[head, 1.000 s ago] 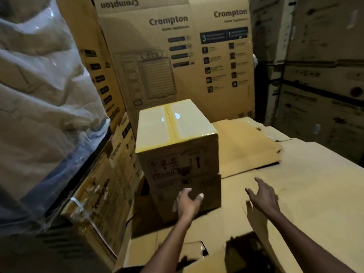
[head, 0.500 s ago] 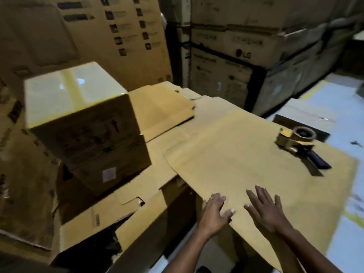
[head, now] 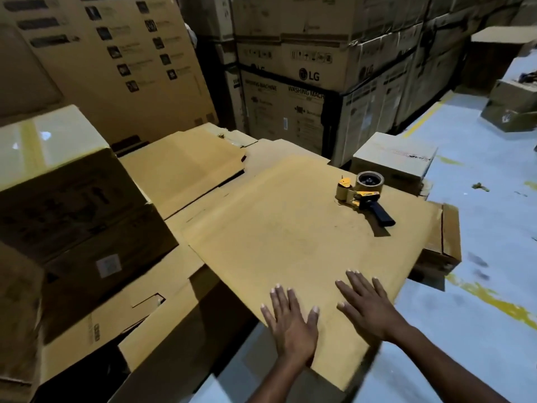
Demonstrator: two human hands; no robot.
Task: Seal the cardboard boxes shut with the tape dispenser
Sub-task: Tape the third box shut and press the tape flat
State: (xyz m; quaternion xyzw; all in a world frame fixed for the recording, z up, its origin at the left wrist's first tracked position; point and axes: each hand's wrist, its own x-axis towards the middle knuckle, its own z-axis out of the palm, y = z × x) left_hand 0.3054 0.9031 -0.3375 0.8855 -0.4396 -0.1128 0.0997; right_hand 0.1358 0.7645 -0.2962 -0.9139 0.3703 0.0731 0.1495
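Note:
A yellow tape dispenser (head: 363, 196) with a black handle and a brown tape roll lies on a large flat cardboard sheet (head: 290, 234), toward its far right corner. My left hand (head: 290, 324) and my right hand (head: 369, 306) lie flat with fingers spread on the sheet's near edge, well short of the dispenser. At the left stands a taped cardboard box (head: 55, 175) with a glossy sealed top, stacked on another box (head: 110, 257).
Flattened cardboard (head: 180, 161) lies behind the sheet. Tall LG washing machine cartons (head: 308, 91) and printed cartons (head: 122, 59) wall off the back. A small closed box (head: 395, 158) sits past the dispenser. Grey floor (head: 488, 228) with yellow lines opens to the right.
The view swung right from the taped box to the flat sheet. My left hand left the lower box, and both hands now lie flat with fingers spread on the sheet's near edge.

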